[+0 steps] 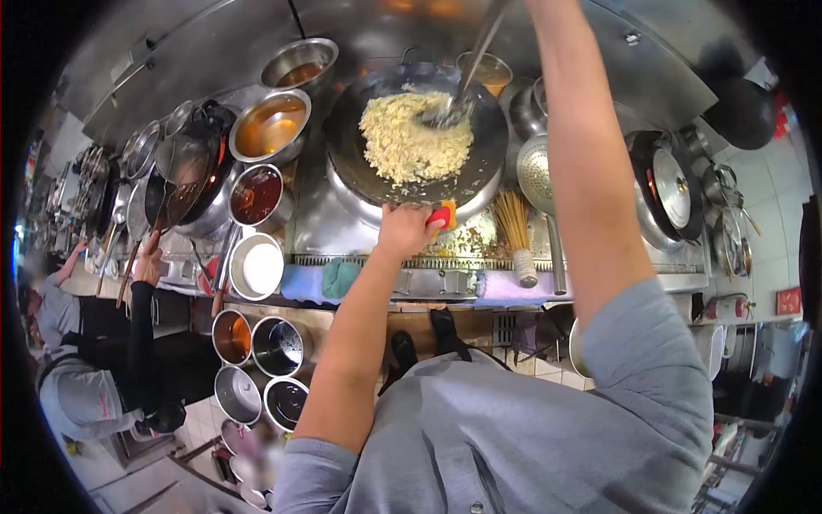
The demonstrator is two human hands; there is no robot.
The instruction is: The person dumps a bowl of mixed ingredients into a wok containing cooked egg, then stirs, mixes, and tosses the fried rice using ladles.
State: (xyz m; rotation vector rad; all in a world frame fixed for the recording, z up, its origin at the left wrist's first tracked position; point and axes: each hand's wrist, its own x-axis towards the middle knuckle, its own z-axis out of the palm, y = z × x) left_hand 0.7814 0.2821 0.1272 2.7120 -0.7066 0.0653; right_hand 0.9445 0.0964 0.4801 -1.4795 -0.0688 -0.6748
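Observation:
A large dark wok sits on the stove with yellowish, crumbly food in it. My left hand is closed round the near edge of the wok, with a red and yellow cloth at its fingers. My right arm reaches up to the top edge of the view, where the hand is cut off. From there a long metal ladle slants down into the wok, its head blurred over the food.
Bowls of amber liquid and red sauce stand left of the wok. A bamboo brush and a perforated skimmer lie to its right. At the far left, a co-worker is at another wok.

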